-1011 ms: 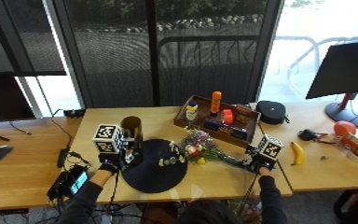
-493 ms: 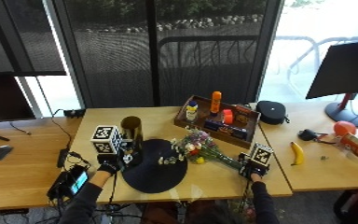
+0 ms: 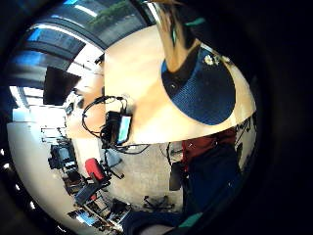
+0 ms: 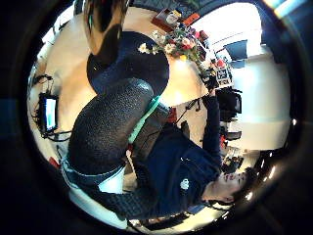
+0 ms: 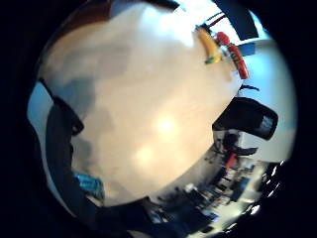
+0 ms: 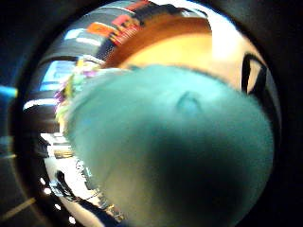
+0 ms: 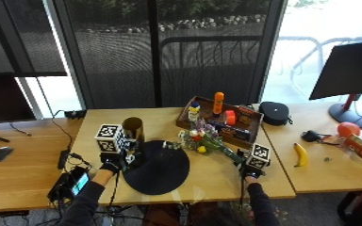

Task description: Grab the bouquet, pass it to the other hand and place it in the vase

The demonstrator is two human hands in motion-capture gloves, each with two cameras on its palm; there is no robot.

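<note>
Bouquet lies on table, blooms on edge of black mat, stems running out toward right hand. Long axis slants from vase side down to that hand. Right hand sits at stem end, nearer by far; cannot tell finger state or whether it holds stems. Left hand rests by vase on mat's far side, fingers not readable, nothing seen in it.

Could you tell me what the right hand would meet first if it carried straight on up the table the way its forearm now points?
Probably the stem end of the bouquet: the right hand sits just short of it. Beyond that lies the wooden tray. Depth is hard to judge here.
</note>
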